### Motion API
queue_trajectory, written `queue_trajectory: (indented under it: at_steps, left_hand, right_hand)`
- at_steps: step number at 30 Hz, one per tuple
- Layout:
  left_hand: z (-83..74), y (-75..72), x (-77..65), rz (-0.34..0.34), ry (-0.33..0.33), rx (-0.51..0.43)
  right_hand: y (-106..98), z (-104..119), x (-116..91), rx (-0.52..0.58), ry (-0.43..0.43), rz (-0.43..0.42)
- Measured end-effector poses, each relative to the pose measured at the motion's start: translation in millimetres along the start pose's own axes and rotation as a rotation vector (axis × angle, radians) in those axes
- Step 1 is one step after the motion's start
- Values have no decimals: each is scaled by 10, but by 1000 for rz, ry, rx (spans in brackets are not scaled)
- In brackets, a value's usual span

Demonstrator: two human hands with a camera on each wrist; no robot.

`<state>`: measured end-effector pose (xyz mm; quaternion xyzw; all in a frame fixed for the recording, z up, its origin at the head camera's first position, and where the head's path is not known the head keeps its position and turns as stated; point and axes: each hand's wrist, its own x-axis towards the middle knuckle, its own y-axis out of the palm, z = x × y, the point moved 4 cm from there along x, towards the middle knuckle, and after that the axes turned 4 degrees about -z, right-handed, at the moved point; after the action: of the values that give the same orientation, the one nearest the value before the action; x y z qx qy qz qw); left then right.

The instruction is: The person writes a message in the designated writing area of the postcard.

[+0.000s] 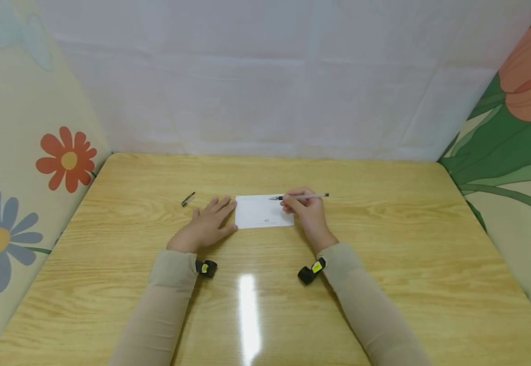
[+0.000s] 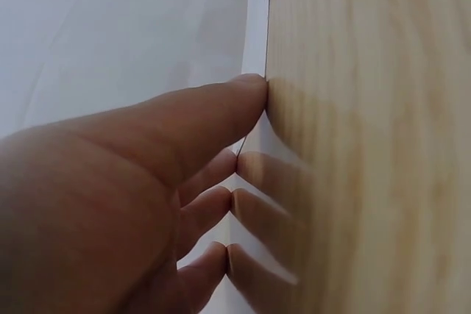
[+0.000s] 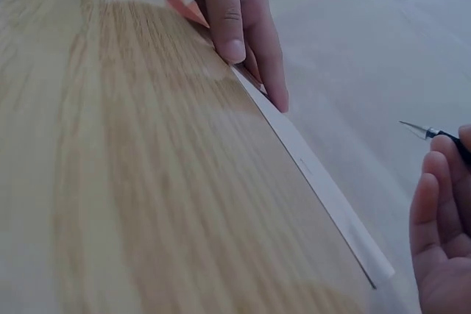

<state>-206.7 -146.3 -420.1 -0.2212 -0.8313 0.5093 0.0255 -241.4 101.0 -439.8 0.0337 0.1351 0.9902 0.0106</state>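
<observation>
Above the right half of the white rectangular sheet of paper (image 1: 258,212), the person's right hand (image 1: 310,211) pinches a slim pen with a clear barrel and dark grip (image 1: 313,195); the thumb and fingers are curled round the grip, and the tip juts out past them over the sheet, clear of its surface in both wrist views. The pen's long axis runs nearly along the sheet's long edges; its tip points to the sheet's left side, its dark rear end reaching out past the right side. The tip is silvery and conical, the barrel see-through.

At the sheet's left edge rests the left hand (image 1: 208,223), its fingers extended and spread, gripping nothing; the thumb and a fingertip touch that edge. The sheet lies flat, its long axis running left to right, with a small dark mark (image 1: 267,220) by its near edge.

Left of the sheet, past the left fingertips, lies a small clear pen cap with a dark end (image 1: 188,199), set aslant; nearer the person than the sheet are two black wrist devices with yellow-green labels (image 1: 312,271), at beige sleeves (image 1: 169,295); under the sheet spreads a yellowish wood-grain table (image 1: 384,229); beyond it hangs a creased white cloth (image 1: 247,101).
</observation>
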Motion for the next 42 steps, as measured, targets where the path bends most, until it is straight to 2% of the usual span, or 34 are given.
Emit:
queue_trajectory:
  at_steps: [7,19,35,42]
  left_hand:
    - [22,6,11,-6,12,-21]
    - [39,37,22,-10,-10,-38]
    - [35,18,10,-18,-13,-55]
    - [37,11,6,-8,-15,-74]
  right_hand:
    - [122,-26,43,-13,-15,25]
    - [358,-74,93,-14,0,38]
    - [506,-181,229,-9,-9,9]
    - [599,-175,277,-57,-9,23]
